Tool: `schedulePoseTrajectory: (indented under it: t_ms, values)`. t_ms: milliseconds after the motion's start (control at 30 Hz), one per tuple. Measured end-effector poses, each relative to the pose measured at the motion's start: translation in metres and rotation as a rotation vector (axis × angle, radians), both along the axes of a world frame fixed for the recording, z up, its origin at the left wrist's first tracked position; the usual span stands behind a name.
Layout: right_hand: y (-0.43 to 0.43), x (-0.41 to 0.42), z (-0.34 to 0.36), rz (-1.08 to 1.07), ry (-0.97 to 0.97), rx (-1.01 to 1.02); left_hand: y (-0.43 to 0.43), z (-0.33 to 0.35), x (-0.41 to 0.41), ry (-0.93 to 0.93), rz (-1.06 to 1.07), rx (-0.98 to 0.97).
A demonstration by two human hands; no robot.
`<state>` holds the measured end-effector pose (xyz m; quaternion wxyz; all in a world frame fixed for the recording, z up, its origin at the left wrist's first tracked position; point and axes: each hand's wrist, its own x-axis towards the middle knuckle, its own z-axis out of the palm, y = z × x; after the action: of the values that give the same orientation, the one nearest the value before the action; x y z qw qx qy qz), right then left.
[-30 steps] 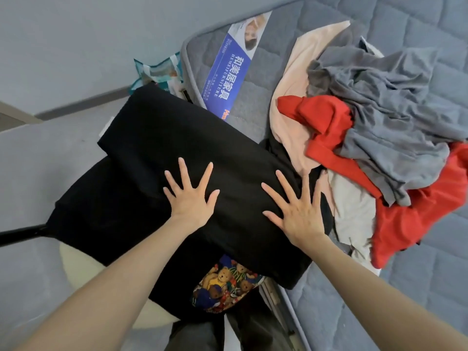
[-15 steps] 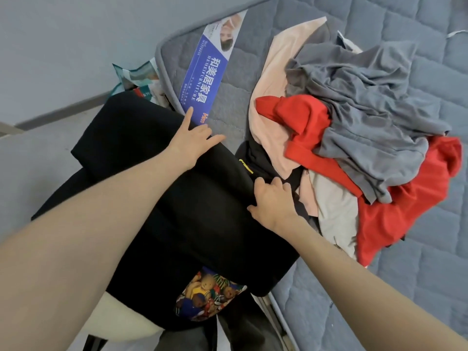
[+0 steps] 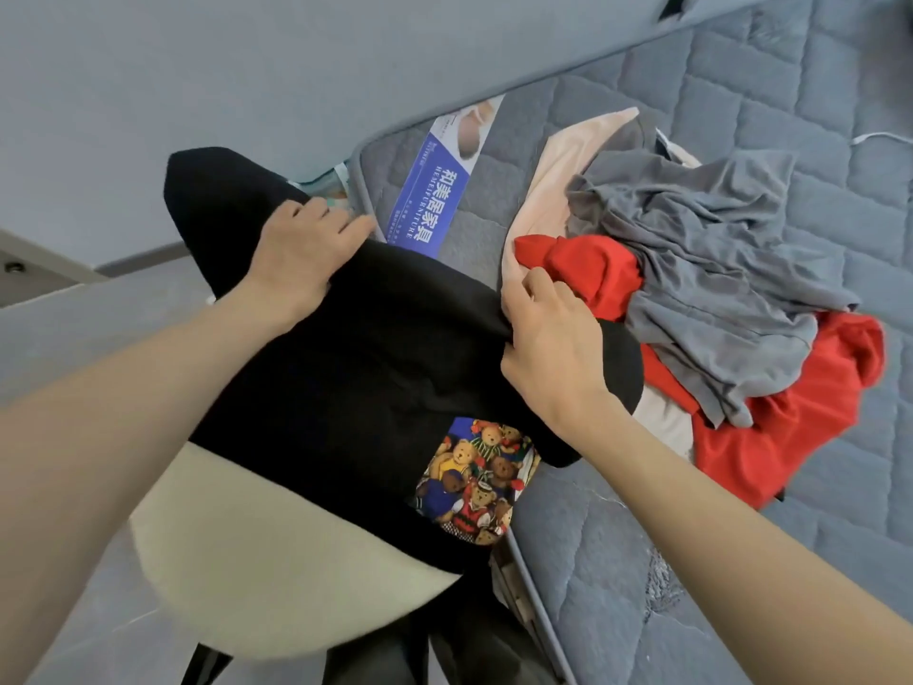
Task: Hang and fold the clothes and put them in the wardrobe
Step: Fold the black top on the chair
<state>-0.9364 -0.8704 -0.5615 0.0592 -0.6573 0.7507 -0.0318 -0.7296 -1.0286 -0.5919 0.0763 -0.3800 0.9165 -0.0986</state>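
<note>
Apparently mid-fold, the left hand [image 3: 301, 254] and right hand [image 3: 548, 338] each grip the far edge of the black garment [image 3: 346, 368], which next needs folding over evenly.

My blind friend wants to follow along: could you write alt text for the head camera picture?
A person's left hand and right hand grip the edges of a black garment draped over a cream seat, a teddy-bear print showing by its near edge. Beside it, grey and red clothes lie heaped on a quilted mattress.
</note>
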Motion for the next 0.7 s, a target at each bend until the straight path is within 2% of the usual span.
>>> schedulePoseTrajectory:
  t_ms: [133, 233, 300, 367, 433, 500, 600, 667, 700]
  values:
    - [0.047, 0.039, -0.007, 0.166, 0.055, 0.084, 0.054, -0.009, 0.05, 0.103, -0.031, -0.02]
    - [0.09, 0.076, -0.032, 0.285, 0.013, 0.333, 0.105, -0.032, 0.099, 0.076, -0.016, -0.001]
    - [0.112, 0.096, -0.053, 0.298, -0.05, 0.477, 0.134, -0.048, 0.123, -0.007, 0.055, 0.11]
    - [0.128, 0.113, -0.067, 0.312, -0.082, 0.571, 0.159, -0.063, 0.137, -0.174, 0.174, 0.322]
    - [0.139, 0.126, -0.076, 0.281, -0.149, 0.639, 0.175, -0.079, 0.146, -0.197, 0.29, 0.464]
    - [0.145, 0.133, -0.078, 0.186, -0.275, 0.617, 0.182, -0.081, 0.146, -0.048, 0.392, 0.512]
    - [0.136, 0.141, -0.082, 0.252, -0.214, 0.294, 0.178, -0.078, 0.138, 0.235, 0.446, 0.374]
    - [0.115, 0.144, -0.085, 0.249, -0.183, 0.148, 0.169, -0.078, 0.127, 0.29, 0.45, 0.339]
    - [0.104, 0.144, -0.088, 0.239, -0.15, 0.162, 0.165, -0.079, 0.121, 0.284, 0.458, 0.347]
